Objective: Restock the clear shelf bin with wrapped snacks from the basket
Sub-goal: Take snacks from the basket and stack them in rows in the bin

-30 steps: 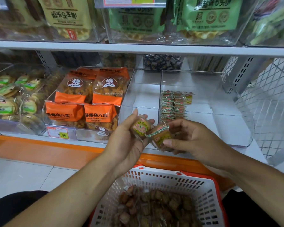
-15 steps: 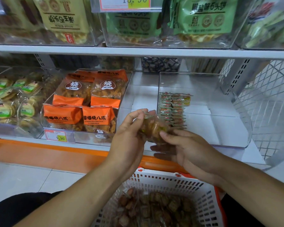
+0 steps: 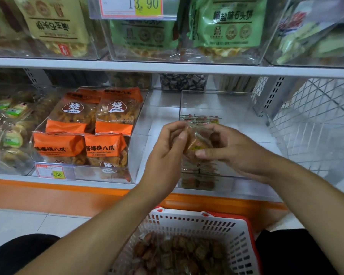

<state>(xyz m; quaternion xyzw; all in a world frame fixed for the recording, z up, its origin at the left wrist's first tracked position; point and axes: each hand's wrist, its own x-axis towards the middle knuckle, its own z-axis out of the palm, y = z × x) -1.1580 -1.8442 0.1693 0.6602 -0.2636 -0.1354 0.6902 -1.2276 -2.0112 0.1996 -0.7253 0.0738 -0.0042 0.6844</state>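
Note:
A small bunch of wrapped snacks (image 3: 197,142), brown in clear film with green print, is held between both hands in front of the clear shelf bin (image 3: 246,108). My left hand (image 3: 167,151) pinches their left side and my right hand (image 3: 232,149) curls round their right side. Inside the bin a row of the same snacks (image 3: 201,119) lies along its left wall, partly hidden by my hands. The white basket with a red rim (image 3: 232,233) sits below at my knees and holds several more wrapped snacks (image 3: 179,255).
To the left stands a clear bin of orange snack bags (image 3: 87,133) with a price tag (image 3: 55,172). Further left lie green-labelled cakes (image 3: 10,124). The shelf above (image 3: 167,67) carries bins of large bags. A wire mesh panel (image 3: 322,124) closes the right side.
Two snacks that were held apart, one in each hand, have been brought together into one bunch. Both hands have risen towards the clear bin.

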